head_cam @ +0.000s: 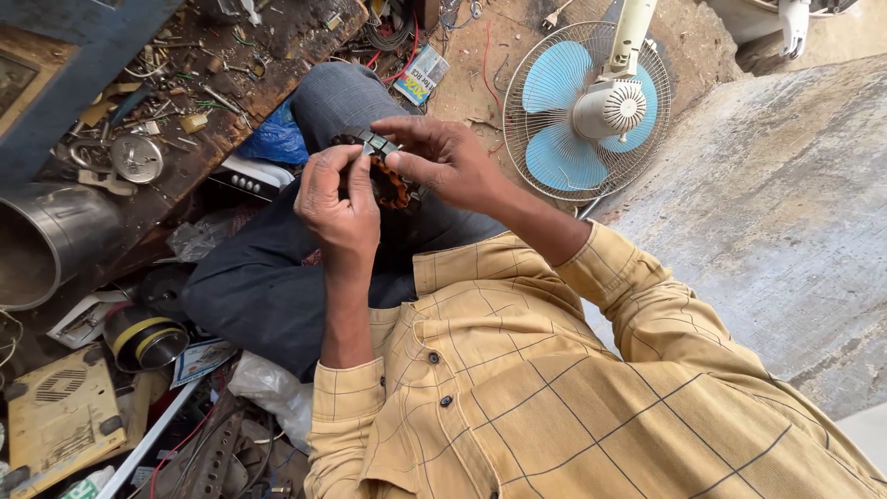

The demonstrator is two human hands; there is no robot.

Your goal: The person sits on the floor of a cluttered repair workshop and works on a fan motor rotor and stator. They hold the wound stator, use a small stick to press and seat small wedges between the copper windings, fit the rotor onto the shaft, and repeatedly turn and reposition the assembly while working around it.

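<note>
Both my hands hold a small motor stator [389, 183] with dark metal laminations and copper-brown windings, above my lap. My left hand [337, 199] grips its left side, fingers curled around it. My right hand [442, 159] pinches its top and right edge with thumb and fingers. Much of the stator is hidden behind my fingers. I sit cross-legged in dark trousers and a yellow checked shirt.
A pedestal fan [591, 111] with light blue blades and a wire guard lies ahead on the right. A cluttered wooden bench [199, 69] with small parts stands at left, beside a metal cylinder [42, 245], a blue bag [275, 140] and a concrete slab [776, 203].
</note>
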